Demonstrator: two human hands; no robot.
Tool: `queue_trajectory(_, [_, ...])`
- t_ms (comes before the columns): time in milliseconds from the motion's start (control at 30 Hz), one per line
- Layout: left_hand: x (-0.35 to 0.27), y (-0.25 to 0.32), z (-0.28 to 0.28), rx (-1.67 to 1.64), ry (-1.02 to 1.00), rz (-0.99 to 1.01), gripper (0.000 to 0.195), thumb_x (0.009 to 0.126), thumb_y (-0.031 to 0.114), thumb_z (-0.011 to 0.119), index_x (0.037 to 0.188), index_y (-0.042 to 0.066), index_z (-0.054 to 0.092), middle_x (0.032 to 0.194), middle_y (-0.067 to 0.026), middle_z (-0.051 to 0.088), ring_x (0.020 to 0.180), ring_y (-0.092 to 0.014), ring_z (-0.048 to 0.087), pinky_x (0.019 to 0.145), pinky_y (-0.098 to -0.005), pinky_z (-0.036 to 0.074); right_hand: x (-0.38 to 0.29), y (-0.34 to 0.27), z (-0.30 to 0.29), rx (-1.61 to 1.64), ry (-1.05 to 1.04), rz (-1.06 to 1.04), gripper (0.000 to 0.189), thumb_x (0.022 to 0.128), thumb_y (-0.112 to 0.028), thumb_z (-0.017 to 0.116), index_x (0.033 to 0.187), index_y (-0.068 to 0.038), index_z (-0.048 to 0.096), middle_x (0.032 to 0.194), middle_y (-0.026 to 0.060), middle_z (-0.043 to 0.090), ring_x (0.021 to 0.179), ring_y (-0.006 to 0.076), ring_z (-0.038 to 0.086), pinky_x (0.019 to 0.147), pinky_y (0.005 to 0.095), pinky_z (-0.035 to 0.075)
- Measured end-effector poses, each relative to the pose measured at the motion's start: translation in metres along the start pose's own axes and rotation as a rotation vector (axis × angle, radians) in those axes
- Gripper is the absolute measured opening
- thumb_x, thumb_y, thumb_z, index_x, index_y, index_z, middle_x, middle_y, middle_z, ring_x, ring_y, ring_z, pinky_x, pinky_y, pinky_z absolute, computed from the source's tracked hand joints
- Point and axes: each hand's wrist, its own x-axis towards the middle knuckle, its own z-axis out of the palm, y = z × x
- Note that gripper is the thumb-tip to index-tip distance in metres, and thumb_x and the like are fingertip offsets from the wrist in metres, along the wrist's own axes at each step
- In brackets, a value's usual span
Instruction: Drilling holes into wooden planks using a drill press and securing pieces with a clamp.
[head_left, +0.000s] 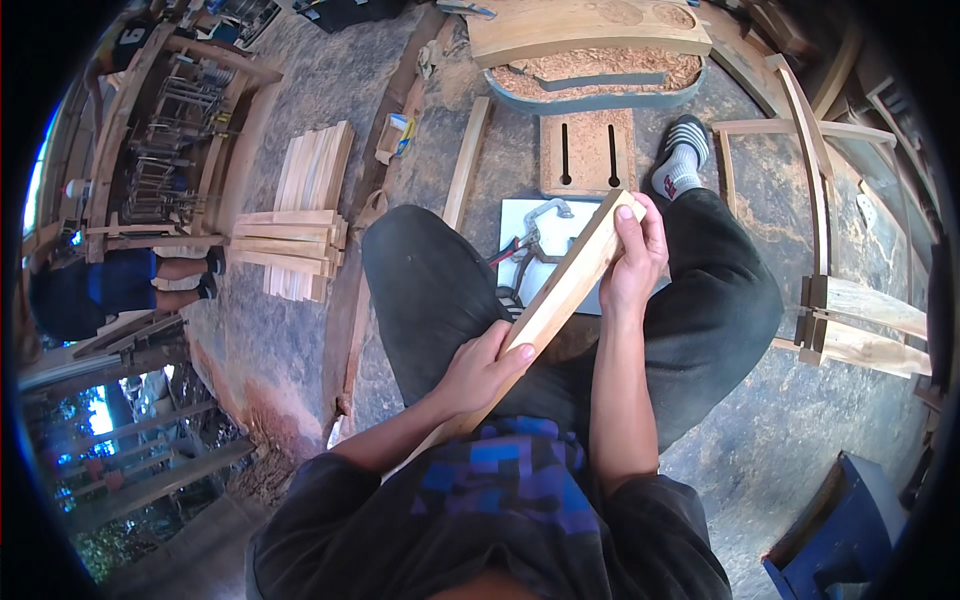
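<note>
A long squared wooden bar (574, 277) slants across my lap, its near end hidden by my body and left arm. My right hand (634, 255) grips it close to the far end, thumb on the upper face. Lower down, my left hand (484, 367) is wrapped around the bar with the thumb lying on top. Beneath the bar, between my legs, is a white board (517, 214). On that board rests a metal clamp (536, 232) with a red part, partly covered by the bar.
Ahead stands a board with two slots (587, 154), below a curved tray of wood shavings (600, 75). Stacked wooden slats (289, 240) lie to the left. Wooden frame pieces (806, 150) are at the right, with a blue metal object (840, 532) nearer. Another person (112, 289) stands far left, beside a rack of clamps (172, 142).
</note>
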Motion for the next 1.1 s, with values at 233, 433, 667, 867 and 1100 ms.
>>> queue_trajectory(233, [0.0,-0.001,0.001,0.023,0.011,-0.001,0.047,0.099,0.046,0.057,0.111,0.001,0.055,0.097,-0.0231,0.067,0.093,-0.038,0.067,0.084,-0.0441,0.049,-0.003,0.007,0.004,0.031,-0.032,0.039,0.027,0.102,-0.015,0.059,0.127,-0.007,0.054,0.104,0.01,0.067,0.087,0.0194,0.07,0.071,0.0343,0.062])
queue_trajectory(433, [-0.001,0.001,0.001,0.044,0.019,0.0,0.047,0.099,0.047,0.057,0.111,0.001,0.055,0.097,-0.0236,0.067,0.093,-0.038,0.067,0.083,-0.0445,0.049,-0.012,-0.005,0.019,0.153,-0.018,0.104,0.034,0.102,-0.016,0.06,0.133,-0.007,0.049,0.104,0.0103,0.061,0.087,0.0208,0.069,0.067,0.0353,0.062])
queue_trajectory(667, [0.0,-0.001,0.001,0.036,0.017,-0.012,0.048,0.099,0.047,0.057,0.111,0.001,0.055,0.097,-0.024,0.067,0.093,-0.039,0.067,0.083,-0.0447,0.05,-0.01,0.004,0.018,0.136,-0.058,0.066,0.033,0.102,-0.017,0.06,0.131,-0.007,0.048,0.106,0.0129,0.063,0.082,0.0209,0.068,0.065,0.0343,0.061])
queue_trajectory(867, [0.002,0.001,0.0,0.052,0.02,-0.009,0.05,0.099,0.049,0.056,0.111,0.001,0.055,0.096,-0.024,0.067,0.093,-0.039,0.067,0.083,-0.0447,0.049,-0.007,0.008,0.017,0.156,-0.051,0.08,0.032,0.102,-0.017,0.061,0.13,-0.007,0.048,0.105,0.0141,0.063,0.078,0.0208,0.066,0.062,0.0345,0.059])
queue_trajectory(1100, [-0.005,0.008,-0.002,0.076,0.011,0.001,0.053,0.098,0.052,0.056,0.109,0.0,0.056,0.098,-0.0224,0.068,0.094,-0.036,0.067,0.084,-0.0435,0.049,-0.01,0.002,0.022,0.193,-0.066,0.052,0.03,0.101,-0.016,0.061,0.126,-0.006,0.048,0.104,0.0142,0.063,0.074,0.0213,0.066,0.059,0.0344,0.057])
